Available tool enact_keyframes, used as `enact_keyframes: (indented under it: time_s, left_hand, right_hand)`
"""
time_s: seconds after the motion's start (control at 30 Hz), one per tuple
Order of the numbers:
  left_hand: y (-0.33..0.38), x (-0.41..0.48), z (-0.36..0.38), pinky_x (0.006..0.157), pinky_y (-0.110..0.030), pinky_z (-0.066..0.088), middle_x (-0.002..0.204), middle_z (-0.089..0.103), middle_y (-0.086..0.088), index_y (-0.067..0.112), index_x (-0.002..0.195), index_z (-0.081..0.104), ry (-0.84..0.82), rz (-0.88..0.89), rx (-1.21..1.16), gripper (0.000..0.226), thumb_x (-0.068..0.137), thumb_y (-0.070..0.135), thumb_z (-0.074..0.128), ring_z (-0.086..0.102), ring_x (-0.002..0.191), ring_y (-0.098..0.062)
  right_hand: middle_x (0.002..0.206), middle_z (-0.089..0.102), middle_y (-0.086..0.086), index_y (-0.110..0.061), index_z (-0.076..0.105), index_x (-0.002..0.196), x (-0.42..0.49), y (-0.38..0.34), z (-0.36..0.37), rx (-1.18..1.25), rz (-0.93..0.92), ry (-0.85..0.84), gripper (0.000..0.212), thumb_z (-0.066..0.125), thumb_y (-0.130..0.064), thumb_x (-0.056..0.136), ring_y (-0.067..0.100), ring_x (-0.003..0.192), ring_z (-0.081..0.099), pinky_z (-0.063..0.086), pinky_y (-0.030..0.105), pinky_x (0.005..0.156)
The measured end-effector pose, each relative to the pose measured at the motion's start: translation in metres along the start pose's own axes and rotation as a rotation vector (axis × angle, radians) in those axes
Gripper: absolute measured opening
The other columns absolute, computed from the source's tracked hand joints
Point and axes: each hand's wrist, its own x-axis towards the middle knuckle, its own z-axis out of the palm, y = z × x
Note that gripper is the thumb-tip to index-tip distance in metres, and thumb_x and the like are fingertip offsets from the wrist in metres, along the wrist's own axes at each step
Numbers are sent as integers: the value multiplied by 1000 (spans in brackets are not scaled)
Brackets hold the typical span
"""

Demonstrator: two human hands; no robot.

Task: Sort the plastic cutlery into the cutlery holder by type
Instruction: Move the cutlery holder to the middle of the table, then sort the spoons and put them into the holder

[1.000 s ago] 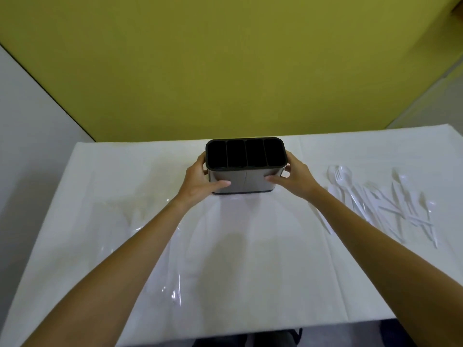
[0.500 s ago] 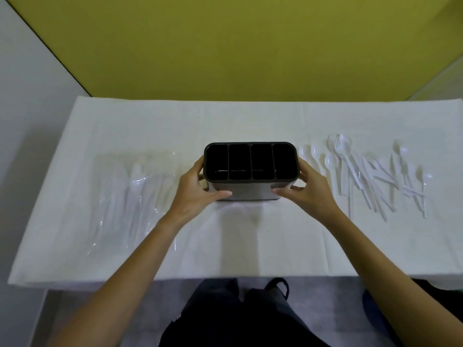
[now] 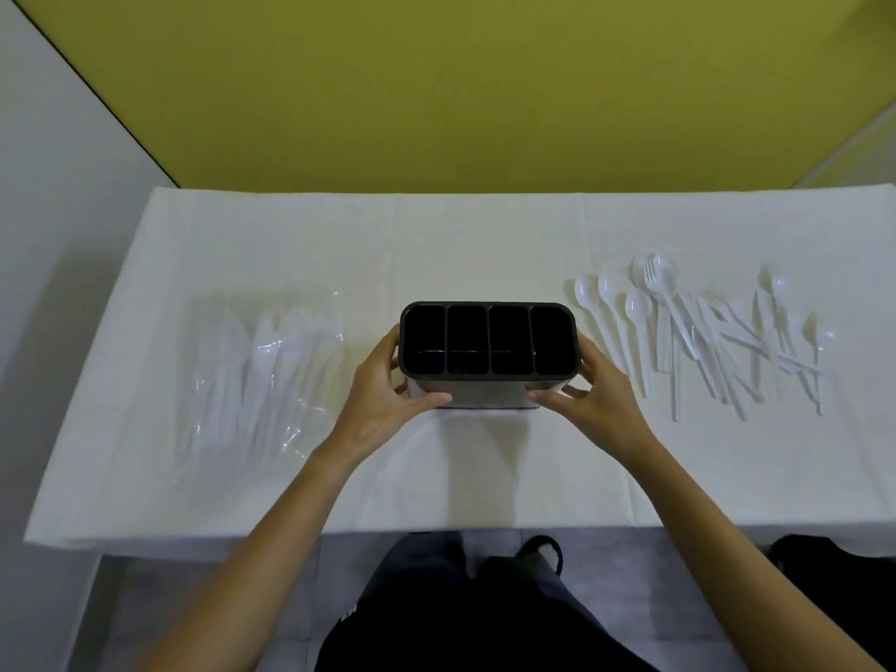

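A cutlery holder (image 3: 488, 400) with a black rim, grey metal sides and several empty compartments stands upright at the middle of the table. My left hand (image 3: 383, 400) grips its left end, thumb across the front. My right hand (image 3: 594, 395) grips its right end the same way. Loose white plastic spoons, forks and knives (image 3: 698, 332) lie spread on the cloth to the right of the holder.
A clear plastic bag of white cutlery (image 3: 262, 375) lies on the left of the white-covered table (image 3: 485, 477). A yellow wall rises behind the table. My legs in dark trousers show below the near edge.
The holder has come toward the near side of the table between both hands, and my head has tilted down, bringing the table's near edge and my legs into view.
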Motion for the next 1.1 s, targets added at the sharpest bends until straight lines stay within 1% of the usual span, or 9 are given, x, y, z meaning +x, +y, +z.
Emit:
enact_keyframes:
  time_s: [0.13, 0.27, 0.33, 0.4, 0.53, 0.77, 0.9, 1.0, 1.1]
  left_hand:
    - [3, 1, -6, 85, -13, 49, 128, 54, 17, 31, 140, 38, -115, 5, 48, 90, 65, 21, 88, 50, 117, 4]
    - [16, 5, -20, 114, -31, 28, 155, 23, 16, 35, 150, 13, -163, 8, 200, 111, 63, 62, 78, 25, 141, -2]
    - [32, 8, -27, 114, -26, 17, 158, 8, 23, 36, 152, 4, -136, 14, 209, 111, 65, 71, 64, 10, 144, 4]
    - [54, 14, -31, 114, -24, 14, 157, 6, 26, 36, 152, 5, -146, 73, 205, 104, 69, 73, 54, 6, 142, 10]
    - [92, 31, -16, 116, -27, 16, 156, 8, 27, 36, 152, 10, -178, 168, 280, 92, 75, 73, 45, 7, 141, 11]
    - [141, 54, 60, 115, -33, 25, 156, 15, 20, 30, 151, 16, -236, 210, 432, 71, 92, 53, 47, 17, 143, -1]
    - [162, 64, 114, 111, -31, 26, 157, 18, 14, 25, 151, 17, -277, 176, 457, 66, 96, 49, 44, 21, 142, -7]
    - [168, 71, 156, 110, -33, 27, 157, 20, 9, 20, 151, 19, -268, 112, 456, 63, 98, 45, 42, 23, 142, -11]
    - [161, 78, 196, 108, -31, 26, 157, 22, 3, 16, 151, 21, -234, 38, 442, 59, 99, 38, 41, 24, 142, -15]
  right_hand:
    - [124, 53, -25, -34, 36, 141, -1, 0, -1, -3, 9, -46, 79, 77, -13, 77, 6, 121, 52, 50, 25, 96]
    - [152, 29, -22, -39, 16, 150, -3, 2, -15, -51, 6, -197, 92, 74, -30, 79, 1, 139, 30, 31, 31, 112]
    - [156, 19, -22, -39, 12, 150, -6, 0, -24, -32, 39, -189, 96, 72, -40, 75, -2, 141, 23, 25, 30, 116]
    - [155, 21, -22, -37, 16, 150, -10, -3, -33, 15, 64, -127, 91, 70, -44, 77, -3, 141, 24, 25, 30, 116]
    - [151, 31, -21, -39, 29, 146, -14, -10, -50, 73, 77, 49, 70, 60, -55, 85, -4, 137, 32, 29, 27, 111]
    - [141, 49, -8, -25, 43, 140, -18, 14, -93, 111, 135, 376, 45, 53, -27, 96, 8, 129, 46, 37, 22, 99]
    - [132, 55, -6, -19, 51, 135, -18, 40, -133, 32, 158, 447, 39, 53, -21, 96, 9, 121, 52, 43, 22, 94]
    - [124, 59, -4, -17, 56, 128, -16, 61, -165, -54, 169, 432, 33, 55, -18, 95, 10, 114, 55, 42, 11, 81]
    - [116, 63, -3, -16, 59, 123, -5, 78, -189, -130, 158, 381, 29, 56, -14, 95, 11, 107, 59, 43, 8, 72]
